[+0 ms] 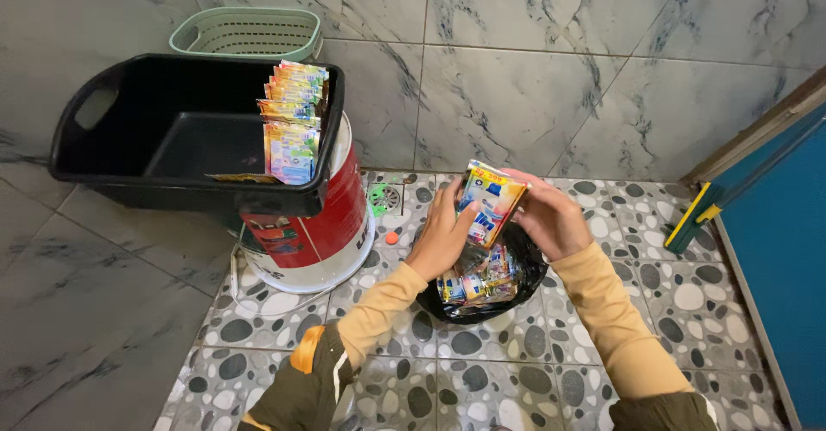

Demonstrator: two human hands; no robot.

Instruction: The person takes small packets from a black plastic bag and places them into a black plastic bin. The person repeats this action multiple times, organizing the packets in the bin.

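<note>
**poster1:** Two hands up close, both wrapped around one stack of packets point(487, 200). Left hand point(443, 240) has its fingers curled on the stack's left edge, right hand point(551, 218) clamps the right edge, so it's gripped from both sides and held upright just above a black bag point(525, 278). The bag sits open on the pebble-pattern floor point(688, 310) with more packets point(478, 281) piled inside.

**poster2:** What's further back?

**poster1:** Left of the bag there's a red and white bucket point(314, 233), and a black tub point(185, 130) rests on top of it. Another row of packets point(292, 121) leans against the tub's right wall, inside it. Just beyond the bag there's a floor drain point(387, 197) and a small orange cap point(391, 237). Far back, a green basket point(249, 33) stands against the marble wall point(533, 70). At the right edge there's a blue door point(779, 250).
</note>
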